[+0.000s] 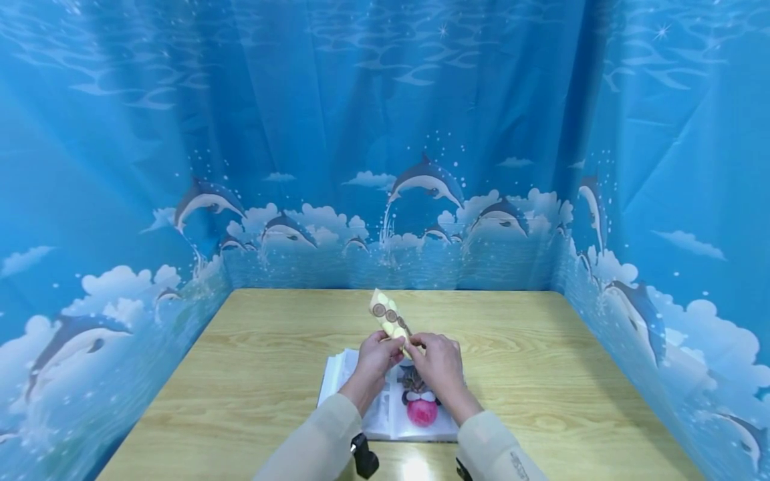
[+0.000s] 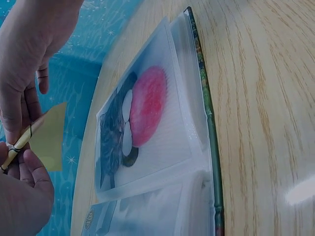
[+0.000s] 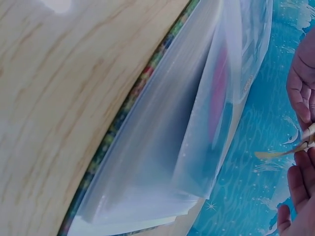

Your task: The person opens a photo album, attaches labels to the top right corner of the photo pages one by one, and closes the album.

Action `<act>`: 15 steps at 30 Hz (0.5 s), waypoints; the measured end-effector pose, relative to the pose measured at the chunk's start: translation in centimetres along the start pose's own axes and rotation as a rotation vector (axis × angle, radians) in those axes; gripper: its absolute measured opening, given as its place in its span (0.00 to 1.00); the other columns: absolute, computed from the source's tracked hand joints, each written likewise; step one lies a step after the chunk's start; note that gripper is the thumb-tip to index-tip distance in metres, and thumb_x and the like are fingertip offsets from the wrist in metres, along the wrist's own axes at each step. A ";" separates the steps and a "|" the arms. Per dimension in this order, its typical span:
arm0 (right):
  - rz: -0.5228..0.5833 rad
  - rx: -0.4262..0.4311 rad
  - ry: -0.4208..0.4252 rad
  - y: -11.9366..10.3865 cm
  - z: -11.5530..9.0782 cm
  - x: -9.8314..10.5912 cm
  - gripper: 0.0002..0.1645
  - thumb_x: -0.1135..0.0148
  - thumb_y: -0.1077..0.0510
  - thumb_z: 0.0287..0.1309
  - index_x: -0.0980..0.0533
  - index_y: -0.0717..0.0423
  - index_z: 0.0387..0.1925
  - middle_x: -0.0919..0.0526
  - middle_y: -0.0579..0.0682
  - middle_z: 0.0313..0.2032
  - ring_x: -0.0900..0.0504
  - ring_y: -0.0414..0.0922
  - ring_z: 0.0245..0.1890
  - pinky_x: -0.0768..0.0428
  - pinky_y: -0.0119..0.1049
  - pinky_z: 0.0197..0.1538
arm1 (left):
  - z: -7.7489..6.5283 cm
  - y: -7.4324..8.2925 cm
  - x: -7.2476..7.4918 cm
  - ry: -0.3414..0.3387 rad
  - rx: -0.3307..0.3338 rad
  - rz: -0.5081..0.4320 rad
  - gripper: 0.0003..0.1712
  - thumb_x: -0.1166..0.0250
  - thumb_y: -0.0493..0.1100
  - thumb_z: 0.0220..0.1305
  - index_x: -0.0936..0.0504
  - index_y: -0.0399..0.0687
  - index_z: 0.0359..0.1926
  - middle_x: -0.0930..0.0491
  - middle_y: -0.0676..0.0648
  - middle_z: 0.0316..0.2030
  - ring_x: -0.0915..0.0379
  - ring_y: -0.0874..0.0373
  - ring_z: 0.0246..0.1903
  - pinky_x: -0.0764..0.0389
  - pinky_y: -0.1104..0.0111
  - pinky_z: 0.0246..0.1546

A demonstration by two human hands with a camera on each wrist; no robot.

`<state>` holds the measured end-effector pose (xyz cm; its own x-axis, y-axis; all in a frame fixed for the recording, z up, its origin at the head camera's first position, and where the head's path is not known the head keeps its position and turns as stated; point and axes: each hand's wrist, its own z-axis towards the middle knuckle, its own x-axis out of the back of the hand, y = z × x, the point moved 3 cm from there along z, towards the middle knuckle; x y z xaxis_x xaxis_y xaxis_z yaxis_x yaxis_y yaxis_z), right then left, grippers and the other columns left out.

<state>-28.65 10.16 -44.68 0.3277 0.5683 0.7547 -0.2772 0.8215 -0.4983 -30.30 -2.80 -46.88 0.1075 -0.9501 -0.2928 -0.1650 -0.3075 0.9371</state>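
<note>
Both hands hold a thin pale-yellow piece with brown round prints [image 1: 385,315], raised over an open photo album [image 1: 385,421]. My left hand [image 1: 374,366] pinches its lower end from the left, thumb uppermost. From the right, my right hand [image 1: 442,364] pinches the same end, fingertips close to the left ones. In the left wrist view the yellow piece [image 2: 49,142] looks sheet-like and curled or folded where the fingers grip it. Beneath the hands, the album's right page shows a picture of a cat with a pink ball [image 1: 422,412], partly covered by the right hand.
The album's clear plastic sleeves [image 3: 147,162] fan up slightly above its patterned cover edge [image 3: 110,132]. It lies on a wood-grain table [image 1: 271,334]. A blue dolphin-print curtain [image 1: 337,133] encloses the back and both sides.
</note>
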 end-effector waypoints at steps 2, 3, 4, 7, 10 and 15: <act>0.013 0.004 0.005 0.0 0.0 0.0 0.12 0.30 0.49 0.59 0.13 0.50 0.40 0.12 0.44 0.36 0.16 0.47 0.39 0.26 0.48 0.50 | 0.0 0.0 0.0 -0.003 -0.003 0.003 0.20 0.34 0.32 0.63 0.24 0.29 0.54 0.18 0.46 0.33 0.23 0.61 0.30 0.17 0.71 0.37; 0.018 0.005 0.004 0.0 0.1 0.0 0.11 0.30 0.49 0.59 0.13 0.50 0.39 0.12 0.44 0.36 0.15 0.47 0.38 0.26 0.49 0.50 | 0.0 0.0 0.0 -0.003 -0.002 0.004 0.20 0.34 0.32 0.62 0.24 0.29 0.54 0.18 0.46 0.33 0.23 0.61 0.30 0.17 0.71 0.36; 0.021 0.010 0.004 0.0 0.1 0.0 0.11 0.30 0.50 0.58 0.13 0.50 0.39 0.11 0.44 0.35 0.15 0.47 0.38 0.25 0.49 0.49 | 0.0 -0.1 0.1 -0.003 -0.003 0.009 0.20 0.34 0.33 0.62 0.24 0.29 0.54 0.18 0.46 0.33 0.23 0.61 0.30 0.18 0.71 0.36; 0.045 0.001 -0.008 0.1 0.2 0.1 0.10 0.29 0.50 0.58 0.13 0.50 0.39 0.11 0.44 0.35 0.14 0.47 0.38 0.25 0.51 0.51 | 0.1 -0.1 0.1 -0.007 -0.006 0.032 0.20 0.33 0.33 0.62 0.24 0.30 0.54 0.18 0.45 0.34 0.23 0.60 0.31 0.17 0.69 0.39; 0.074 -0.011 -0.015 0.1 0.3 0.2 0.09 0.30 0.51 0.58 0.13 0.50 0.38 0.11 0.44 0.34 0.14 0.48 0.38 0.25 0.52 0.50 | 0.2 -0.1 0.2 -0.013 -0.004 0.059 0.20 0.33 0.34 0.62 0.23 0.30 0.54 0.17 0.44 0.36 0.22 0.59 0.32 0.17 0.64 0.45; 0.103 -0.032 -0.018 0.1 0.3 0.4 0.07 0.30 0.52 0.59 0.12 0.50 0.36 0.12 0.43 0.31 0.15 0.47 0.35 0.26 0.50 0.47 | 0.2 0.0 0.2 -0.031 -0.024 0.087 0.20 0.33 0.33 0.61 0.23 0.30 0.53 0.16 0.43 0.37 0.21 0.59 0.32 0.17 0.60 0.47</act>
<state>-28.79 10.46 -44.31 0.2828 0.6492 0.7061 -0.2797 0.7600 -0.5867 -30.48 -2.99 -47.00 0.0632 -0.9745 -0.2151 -0.1486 -0.2223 0.9636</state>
